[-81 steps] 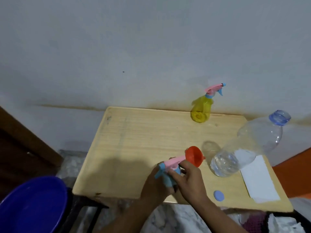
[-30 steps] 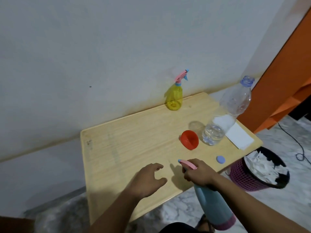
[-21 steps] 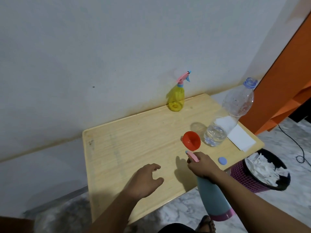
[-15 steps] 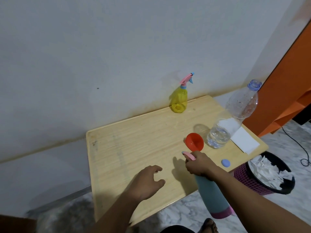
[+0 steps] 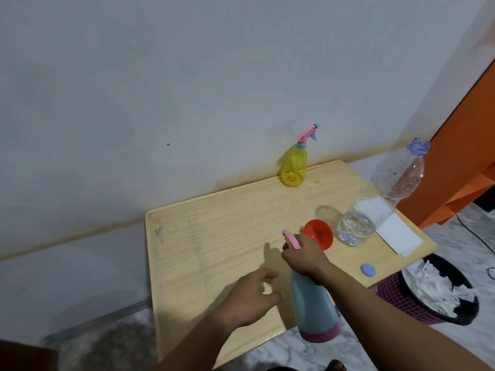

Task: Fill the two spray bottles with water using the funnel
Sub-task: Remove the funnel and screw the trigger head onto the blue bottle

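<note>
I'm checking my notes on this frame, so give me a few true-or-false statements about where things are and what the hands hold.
1. The right hand grips the blue spray bottle. True.
2. The left hand holds the funnel. False: it is empty.
3. The yellow spray bottle stands by the wall. True.
4. The water bottle is capped. False: it is open, and the cap lies on the table.

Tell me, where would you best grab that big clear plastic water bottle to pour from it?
Grip the clear plastic water bottle around its wide middle, coming from the near left side with the free left hand. It stands upright with water only at the bottom, so it is probably light. The orange funnel crowds its base, and the neck is narrow and uncapped.
</note>
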